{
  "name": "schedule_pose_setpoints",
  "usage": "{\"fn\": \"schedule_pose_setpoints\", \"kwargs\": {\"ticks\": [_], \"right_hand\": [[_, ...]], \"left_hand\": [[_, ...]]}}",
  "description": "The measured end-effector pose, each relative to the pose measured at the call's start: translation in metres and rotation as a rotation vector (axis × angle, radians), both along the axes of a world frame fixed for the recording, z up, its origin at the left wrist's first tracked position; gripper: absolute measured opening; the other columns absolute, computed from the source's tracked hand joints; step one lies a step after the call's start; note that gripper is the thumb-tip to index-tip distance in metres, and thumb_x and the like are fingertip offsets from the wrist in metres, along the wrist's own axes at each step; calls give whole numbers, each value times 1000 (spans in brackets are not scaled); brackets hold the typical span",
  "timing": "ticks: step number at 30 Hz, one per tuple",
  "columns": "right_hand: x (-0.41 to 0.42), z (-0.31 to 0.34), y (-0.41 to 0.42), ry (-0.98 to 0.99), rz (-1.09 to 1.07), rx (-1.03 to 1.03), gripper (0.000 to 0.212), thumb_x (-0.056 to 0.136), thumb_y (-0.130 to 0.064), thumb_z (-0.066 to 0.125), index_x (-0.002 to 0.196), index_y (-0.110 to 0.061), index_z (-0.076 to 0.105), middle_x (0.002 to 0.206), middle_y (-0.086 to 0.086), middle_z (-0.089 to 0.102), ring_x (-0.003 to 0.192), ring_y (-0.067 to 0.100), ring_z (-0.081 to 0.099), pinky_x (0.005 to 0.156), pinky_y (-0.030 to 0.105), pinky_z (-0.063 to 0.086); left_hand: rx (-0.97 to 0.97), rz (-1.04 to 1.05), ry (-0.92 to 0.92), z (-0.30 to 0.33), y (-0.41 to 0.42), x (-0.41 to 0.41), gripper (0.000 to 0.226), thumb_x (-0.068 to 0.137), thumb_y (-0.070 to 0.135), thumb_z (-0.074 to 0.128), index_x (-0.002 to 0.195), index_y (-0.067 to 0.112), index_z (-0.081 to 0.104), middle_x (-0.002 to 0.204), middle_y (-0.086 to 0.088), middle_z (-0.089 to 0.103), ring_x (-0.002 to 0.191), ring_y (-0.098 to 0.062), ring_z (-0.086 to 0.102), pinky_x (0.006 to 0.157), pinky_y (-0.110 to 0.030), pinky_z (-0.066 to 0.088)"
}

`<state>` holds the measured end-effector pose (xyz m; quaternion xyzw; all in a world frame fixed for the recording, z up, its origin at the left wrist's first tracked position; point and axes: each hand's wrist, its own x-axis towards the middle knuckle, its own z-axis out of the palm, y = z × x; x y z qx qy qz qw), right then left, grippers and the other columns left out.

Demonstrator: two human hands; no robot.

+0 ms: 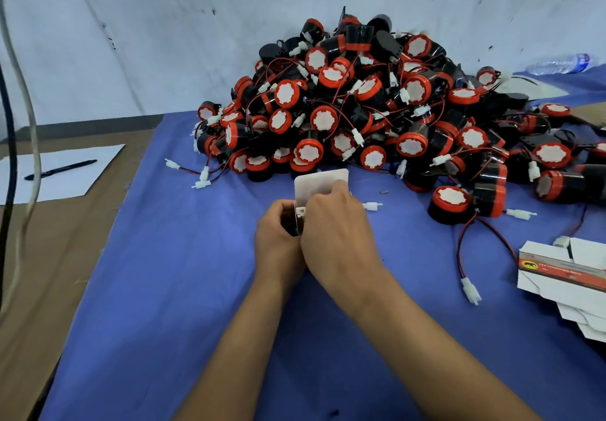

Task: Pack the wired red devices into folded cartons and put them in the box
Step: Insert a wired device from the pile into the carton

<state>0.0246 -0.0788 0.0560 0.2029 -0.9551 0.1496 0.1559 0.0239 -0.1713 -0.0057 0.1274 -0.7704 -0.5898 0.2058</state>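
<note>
Blue cloth (183, 289) covers the worktop. At its centre both hands meet over one small carton (319, 181), whose white flap stands upright above the knuckles. Left hand (278, 243) is curled round the carton's left side, fingers wrapped onto it. Right hand (337, 233) lies over the carton from the right, its fingers bent against the flap; the carton body is mostly hidden behind this hand, and whether a device sits inside cannot be told. A white connector (372, 205) shows just beside the right hand.

Heap of red devices (360, 105), black-bodied with red rims, white faces and red-black leads, sits behind the hands against the pale wall. One loose device (454, 202) lies to the right, near a stack of flat cartons (564, 273) at the right edge.

At left, a pen (60, 169) rests on a white sheet (82, 177) on brown board.
</note>
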Motion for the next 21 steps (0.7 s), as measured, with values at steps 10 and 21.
{"fn": "schedule_pose_setpoints", "kwargs": {"ticks": [10, 21], "right_hand": [[-8, -19, -2, -2, -51, -123, 13, 99, -21, 57, 94, -19, 70, 108, 4, 58, 106, 25, 51, 72, 29, 32], [-14, -24, 5, -37, -82, -339, 22, 93, -5, 51, 94, -16, 69, 92, 2, 68, 82, 18, 53, 67, 29, 40]], "left_hand": [[-19, 23, -20, -3, -2, -5, 12, 90, 9, 74, 93, 17, 65, 80, 3, 72, 75, -21, 65, 71, -45, 60], [31, 14, -26, -2, -1, -4, 23, 84, 15, 84, 96, 23, 67, 84, 6, 76, 81, -15, 72, 73, -37, 62]]}}
